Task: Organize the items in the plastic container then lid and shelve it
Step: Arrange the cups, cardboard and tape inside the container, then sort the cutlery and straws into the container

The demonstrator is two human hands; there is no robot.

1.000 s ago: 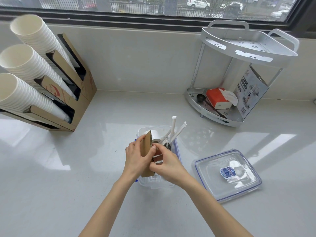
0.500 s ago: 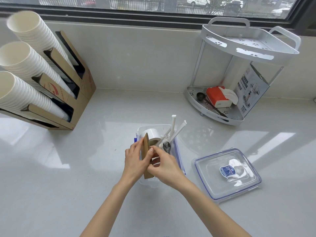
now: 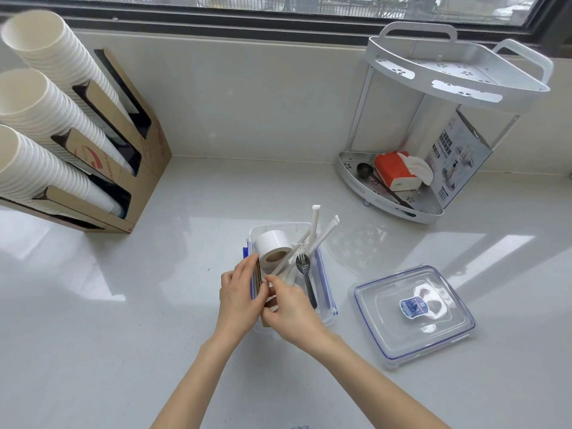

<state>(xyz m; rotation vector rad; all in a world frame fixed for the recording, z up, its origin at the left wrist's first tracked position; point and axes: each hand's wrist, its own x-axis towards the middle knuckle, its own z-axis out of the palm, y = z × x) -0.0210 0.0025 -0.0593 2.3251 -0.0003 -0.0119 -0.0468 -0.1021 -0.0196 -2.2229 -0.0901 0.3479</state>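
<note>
While both hands (image 3: 266,301) grip cardboard (image 3: 258,278), the container (image 3: 325,274) sits on a white windowside counter (image 3: 123,320).

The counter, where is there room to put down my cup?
Bare counter lies between the cup holder and the container, and again behind the container up to the wall. It is crowded on the right: the lid lies beside the container, and the shelf fills the corner.

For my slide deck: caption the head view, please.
Both hands, left hand and right hand, slide cardboard into the plastic container; lid waits alongside.
</note>
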